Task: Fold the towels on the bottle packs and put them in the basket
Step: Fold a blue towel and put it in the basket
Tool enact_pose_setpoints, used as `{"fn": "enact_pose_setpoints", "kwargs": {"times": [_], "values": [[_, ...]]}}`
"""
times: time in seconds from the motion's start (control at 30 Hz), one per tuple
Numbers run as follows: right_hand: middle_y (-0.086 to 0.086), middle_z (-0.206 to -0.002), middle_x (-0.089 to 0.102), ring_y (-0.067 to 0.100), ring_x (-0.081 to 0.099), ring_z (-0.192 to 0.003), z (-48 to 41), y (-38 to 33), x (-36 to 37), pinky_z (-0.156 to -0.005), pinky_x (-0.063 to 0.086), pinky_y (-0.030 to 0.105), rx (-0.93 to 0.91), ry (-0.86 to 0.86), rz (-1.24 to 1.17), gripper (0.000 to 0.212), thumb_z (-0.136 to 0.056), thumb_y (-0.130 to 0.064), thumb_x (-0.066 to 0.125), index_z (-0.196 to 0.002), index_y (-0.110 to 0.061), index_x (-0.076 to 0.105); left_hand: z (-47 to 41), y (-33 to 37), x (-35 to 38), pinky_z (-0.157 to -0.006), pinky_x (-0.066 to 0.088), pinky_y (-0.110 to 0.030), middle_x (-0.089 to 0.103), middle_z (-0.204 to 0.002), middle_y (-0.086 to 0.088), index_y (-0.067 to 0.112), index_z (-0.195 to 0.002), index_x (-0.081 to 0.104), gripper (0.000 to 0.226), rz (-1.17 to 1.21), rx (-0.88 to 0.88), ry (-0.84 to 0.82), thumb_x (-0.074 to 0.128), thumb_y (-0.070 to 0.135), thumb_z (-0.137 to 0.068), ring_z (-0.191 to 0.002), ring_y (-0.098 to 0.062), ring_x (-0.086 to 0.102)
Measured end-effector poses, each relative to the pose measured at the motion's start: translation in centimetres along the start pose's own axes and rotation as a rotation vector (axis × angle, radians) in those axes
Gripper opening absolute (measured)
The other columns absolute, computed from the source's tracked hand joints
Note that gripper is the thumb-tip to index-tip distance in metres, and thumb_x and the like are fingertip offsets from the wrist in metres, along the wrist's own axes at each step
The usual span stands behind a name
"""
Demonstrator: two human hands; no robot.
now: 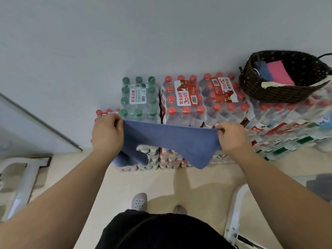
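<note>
Blue towel (168, 141) is held up in the air in front of the stacked bottle packs (183, 101), just off their near edge; top hem stretched between both hands, rest hanging down w/ two lower corners drooping unevenly. Left hand (107, 133) pinches the top-left corner tight; right hand (233, 139) pinches the top-right corner, fingers curled over the cloth. Dark woven basket (280, 78) sits on the packs at the far right corner of the stack, already holding a folded pink towel (280, 73) and a folded navy one (263, 71).

Step in hand looks like squaring the towel before the 1st fold; to do it well: keep the hem taut and level so the cloth hangs flat; lay it on the pack tops, near edge first; bring corner to corner, matching hems before pressing the crease; the bottle caps make a bumpy bed, so smooth w/ a flat palem, not a drag.
</note>
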State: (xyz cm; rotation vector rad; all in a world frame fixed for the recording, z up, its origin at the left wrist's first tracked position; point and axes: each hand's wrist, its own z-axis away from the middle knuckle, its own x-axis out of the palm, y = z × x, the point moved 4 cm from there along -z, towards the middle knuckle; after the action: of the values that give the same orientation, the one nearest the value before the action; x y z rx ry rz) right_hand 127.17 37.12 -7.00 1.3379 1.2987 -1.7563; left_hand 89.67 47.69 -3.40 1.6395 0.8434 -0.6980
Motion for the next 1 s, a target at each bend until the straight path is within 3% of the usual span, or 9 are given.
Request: {"fn": "enact_pose_setpoints", "kwargs": {"times": [0.13, 0.37, 0.53, 1.0], "values": [[0.009, -0.099, 0.072, 0.033, 0.063, -0.091, -2.8, -0.3, -2.2, -0.077, 0.052, 0.041, -0.062, 0.069, 0.011, 0.021, -0.093, -0.012, 0.055, -0.102, -0.015, 0.074, -1.9, 0.7, 0.1, -0.076, 0.049, -0.044, 0.066, -0.092, -0.007, 0.015, -0.094, 0.063, 0.015, -0.075, 0.027, -0.002, 0.048, 0.018, -0.096, -0.09, -0.031, 0.055], [0.009, -0.103, 0.072, 0.035, 0.062, -0.097, -8.5, -1.8, -5.1, -0.079, 0.051, 0.041, -0.104, 0.186, 0.054, 0.021, -0.093, -0.015, 0.055, -0.103, -0.018, 0.074, -6.6, 1.0, 1.9, -0.077, 0.046, -0.045, 0.065, -0.095, -0.009, 0.013, -0.094, 0.062, 0.016, -0.119, 0.094, -0.019, 0.047, 0.018, -0.097, -0.093, -0.033, 0.052], [0.011, -0.104, 0.071, 0.035, 0.061, -0.097, -13.3, -2.6, -5.1, -0.08, 0.053, 0.042, -0.069, 0.149, 0.111, 0.023, -0.095, -0.017, 0.052, -0.105, -0.02, 0.073, -11.1, 1.0, 4.6, -0.074, 0.044, -0.043, 0.065, -0.094, -0.011, 0.01, -0.093, 0.062, 0.015, -0.104, 0.114, -0.023, 0.048, 0.016, -0.097, -0.091, -0.034, 0.051], [0.012, -0.096, 0.07, 0.034, 0.063, -0.087, -20.4, -1.8, -0.1, -0.072, 0.054, 0.041, 0.102, 0.066, 0.261, 0.016, -0.097, -0.025, 0.054, -0.096, -0.017, 0.069, -21.0, -1.0, 12.6, -0.075, 0.045, -0.044, 0.065, -0.094, -0.016, 0.009, -0.094, 0.064, 0.021, -0.229, 0.177, -0.247, 0.046, 0.019, -0.098, -0.09, -0.035, 0.051]]}}
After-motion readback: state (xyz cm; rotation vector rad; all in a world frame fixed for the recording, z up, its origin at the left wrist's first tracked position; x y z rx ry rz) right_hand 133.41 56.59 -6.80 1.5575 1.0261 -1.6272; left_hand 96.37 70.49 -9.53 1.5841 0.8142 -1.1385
